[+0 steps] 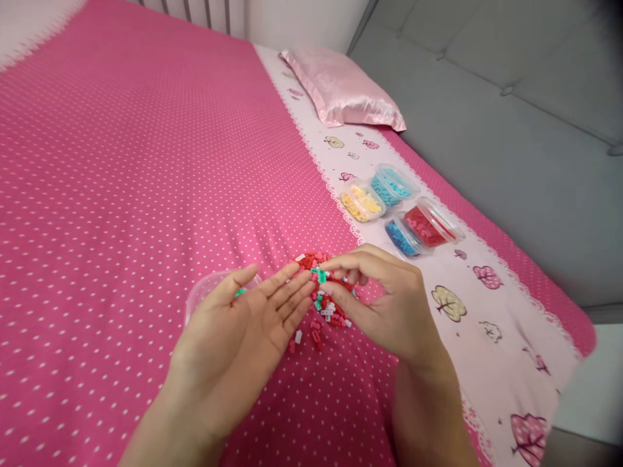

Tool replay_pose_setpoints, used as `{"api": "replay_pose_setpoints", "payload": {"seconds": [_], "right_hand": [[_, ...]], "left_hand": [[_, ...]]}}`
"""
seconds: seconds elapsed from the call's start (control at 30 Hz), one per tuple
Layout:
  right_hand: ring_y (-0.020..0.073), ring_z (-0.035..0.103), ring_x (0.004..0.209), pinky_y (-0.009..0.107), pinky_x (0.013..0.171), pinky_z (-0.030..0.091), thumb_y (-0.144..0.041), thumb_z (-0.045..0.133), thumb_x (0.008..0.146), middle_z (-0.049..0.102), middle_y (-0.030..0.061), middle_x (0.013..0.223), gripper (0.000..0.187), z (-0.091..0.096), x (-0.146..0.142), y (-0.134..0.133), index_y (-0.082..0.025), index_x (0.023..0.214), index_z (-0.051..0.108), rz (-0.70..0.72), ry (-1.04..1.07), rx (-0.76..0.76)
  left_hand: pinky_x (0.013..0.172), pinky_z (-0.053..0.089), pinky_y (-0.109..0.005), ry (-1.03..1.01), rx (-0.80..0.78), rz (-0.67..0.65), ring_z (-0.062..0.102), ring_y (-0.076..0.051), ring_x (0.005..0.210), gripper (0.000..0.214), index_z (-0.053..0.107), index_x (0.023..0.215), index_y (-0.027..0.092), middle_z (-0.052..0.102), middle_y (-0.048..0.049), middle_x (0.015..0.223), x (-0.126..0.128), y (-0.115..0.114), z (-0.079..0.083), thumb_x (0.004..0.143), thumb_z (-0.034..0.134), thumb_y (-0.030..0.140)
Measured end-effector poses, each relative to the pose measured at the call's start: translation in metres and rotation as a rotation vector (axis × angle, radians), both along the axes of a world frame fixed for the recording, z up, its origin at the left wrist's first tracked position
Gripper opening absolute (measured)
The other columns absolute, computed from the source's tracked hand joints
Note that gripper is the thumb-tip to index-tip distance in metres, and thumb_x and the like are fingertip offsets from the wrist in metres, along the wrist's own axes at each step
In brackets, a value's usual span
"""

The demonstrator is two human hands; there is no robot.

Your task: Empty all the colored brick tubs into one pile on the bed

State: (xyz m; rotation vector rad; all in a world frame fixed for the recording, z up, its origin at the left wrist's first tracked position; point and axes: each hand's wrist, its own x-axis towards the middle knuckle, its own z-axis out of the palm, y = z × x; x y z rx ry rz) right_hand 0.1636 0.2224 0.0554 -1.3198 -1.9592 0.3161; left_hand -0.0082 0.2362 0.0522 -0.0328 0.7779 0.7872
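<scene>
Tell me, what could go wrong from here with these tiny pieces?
The small green plastic piece is pinched lightly in the right hand, so it might slip into the pile of small red, white and green plastic pieces. The open left hand could bump the clear plastic container partly hidden behind it. Loose pieces might scatter if the pink, white-dotted cloth gets tugged.

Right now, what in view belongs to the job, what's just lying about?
In the job:
small green plastic piece in right hand
mostly red pile of small plastic pieces
clear plastic tub behind left hand
four clear plastic tubs of pieces, probably

Lying about:
shiny pink pillow
</scene>
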Motion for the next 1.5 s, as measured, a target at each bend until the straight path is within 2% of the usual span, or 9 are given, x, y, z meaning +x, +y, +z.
{"api": "replay_pose_setpoints", "payload": {"seconds": [0.13,0.23,0.43,0.53,0.7,0.9,1.13,1.37,1.5], "right_hand": [[0.0116,0.058,0.071,0.025,0.066,0.048,-0.019,0.062,0.082,0.065,0.0,0.079,0.015,0.002,-0.006,-0.003,-0.021,0.096,0.067,0.025,0.014,0.017],[0.0114,0.057,0.068,0.026,0.065,0.048,-0.021,0.063,0.081,0.065,0.0002,0.08,0.019,0.002,-0.008,-0.003,-0.021,0.1,0.067,0.002,0.024,0.018],[0.0119,0.056,0.065,0.028,0.067,0.048,-0.019,0.059,0.083,0.065,0.0014,0.083,0.018,-0.011,0.004,0.008,-0.02,0.099,0.067,-0.267,0.012,0.037],[0.0143,0.059,0.069,0.029,0.069,0.047,-0.016,0.057,0.081,0.068,0.0032,0.084,0.017,-0.026,0.012,0.018,-0.019,0.092,0.07,-0.347,-0.103,-0.068],[0.0178,0.062,0.079,0.031,0.077,0.046,-0.014,0.057,0.079,0.07,0.0046,0.091,0.02,-0.047,0.015,0.028,-0.02,0.092,0.072,-0.336,-0.301,-0.315],[0.0187,0.061,0.082,0.031,0.078,0.043,-0.019,0.059,0.079,0.07,0.0047,0.092,0.017,-0.057,0.012,0.033,-0.022,0.091,0.071,-0.326,-0.401,-0.43],[0.0156,0.06,0.071,0.028,0.07,0.042,-0.017,0.058,0.078,0.069,0.0032,0.081,0.012,-0.056,0.016,0.031,-0.02,0.083,0.069,-0.33,-0.328,-0.411],[0.0152,0.062,0.069,0.028,0.067,0.045,-0.018,0.057,0.078,0.069,0.0027,0.076,0.011,-0.041,0.02,0.026,-0.018,0.084,0.067,-0.315,-0.129,-0.327],[0.0126,0.059,0.063,0.025,0.062,0.045,-0.019,0.058,0.079,0.068,0.0011,0.072,0.009,-0.032,0.014,0.022,-0.017,0.083,0.066,-0.268,-0.017,-0.268]], "left_hand": [[0.098,0.047,-0.036,-0.085,-0.021,-0.038,0.067,-0.02,0.088,0.043,0.054,0.12,0.004,0.067,-0.0148,0.098,0.002,-0.002,-0.003,0.088,0.038,0.029],[0.095,0.049,-0.035,-0.108,-0.021,-0.033,0.067,-0.02,0.087,0.042,0.056,0.118,0.004,0.067,-0.0149,0.097,0.002,-0.002,-0.005,0.088,0.039,0.028],[0.091,0.053,-0.034,0.031,0.016,0.093,0.064,-0.025,0.103,0.046,0.051,0.125,0.002,0.064,-0.0207,0.112,0.0,0.0,0.001,0.088,0.038,0.027],[0.09,0.054,-0.032,0.084,0.024,0.166,0.064,-0.025,0.105,0.049,0.048,0.128,0.001,0.064,-0.0216,0.115,-0.002,0.001,0.004,0.088,0.036,0.026],[0.09,0.054,-0.033,0.085,0.04,0.213,0.065,-0.025,0.104,0.049,0.048,0.128,0.002,0.065,-0.0209,0.114,-0.005,0.002,0.001,0.088,0.035,0.025],[0.095,0.051,-0.036,0.109,-0.026,0.257,0.065,-0.025,0.103,0.046,0.05,0.128,0.007,0.067,-0.0182,0.111,-0.002,0.004,0.007,0.086,0.034,0.02],[0.098,0.048,-0.037,0.107,-0.027,0.271,0.064,-0.025,0.104,0.045,0.051,0.127,0.008,0.066,-0.0171,0.113,-0.001,0.004,0.008,0.086,0.035,0.019],[0.094,0.051,-0.033,0.11,0.02,0.22,0.063,-0.025,0.107,0.047,0.047,0.129,0.003,0.063,-0.0201,0.116,-0.002,0.003,0.003,0.087,0.035,0.021],[0.094,0.051,-0.032,0.127,0.009,0.212,0.062,-0.024,0.108,0.048,0.046,0.13,0.004,0.062,-0.0193,0.118,0.0,0.003,0.004,0.086,0.036,0.021]]}}
